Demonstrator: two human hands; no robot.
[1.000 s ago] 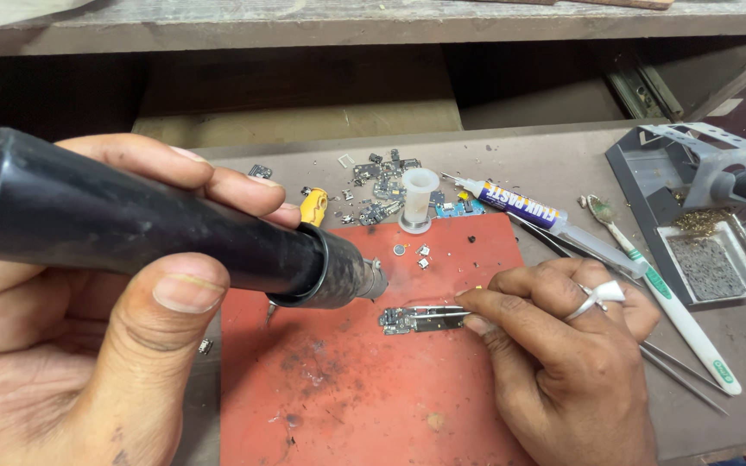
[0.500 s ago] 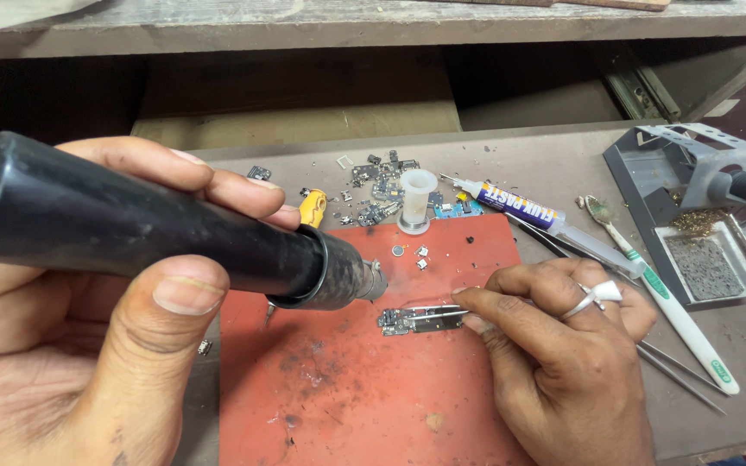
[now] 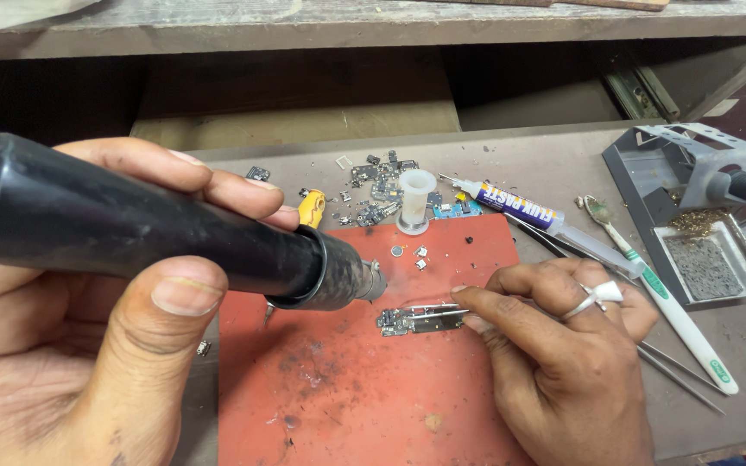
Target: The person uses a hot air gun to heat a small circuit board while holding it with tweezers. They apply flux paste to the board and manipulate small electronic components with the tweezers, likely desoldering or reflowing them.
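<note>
My left hand (image 3: 88, 345) grips a thick black hot-air tool (image 3: 157, 237), its metal nozzle pointing right, just above and left of a small circuit board (image 3: 399, 321). The board lies on a red work mat (image 3: 347, 388). My right hand (image 3: 563, 345), with a ring on one finger, holds thin metal tweezers (image 3: 433, 312) whose tips press on the board's right part. Tiny loose parts lie on the mat above the board.
Behind the mat: a pile of small metal parts (image 3: 373, 185), a white spool (image 3: 416, 200), a yellow piece (image 3: 311, 207), a paste syringe (image 3: 520, 203). A toothbrush (image 3: 666, 302) and spare tweezers lie right. A grey soldering-iron stand (image 3: 692, 198) stands at far right.
The circuit board and tweezers have shifted very slightly; the hot-air tool stays held over the board's left end.
</note>
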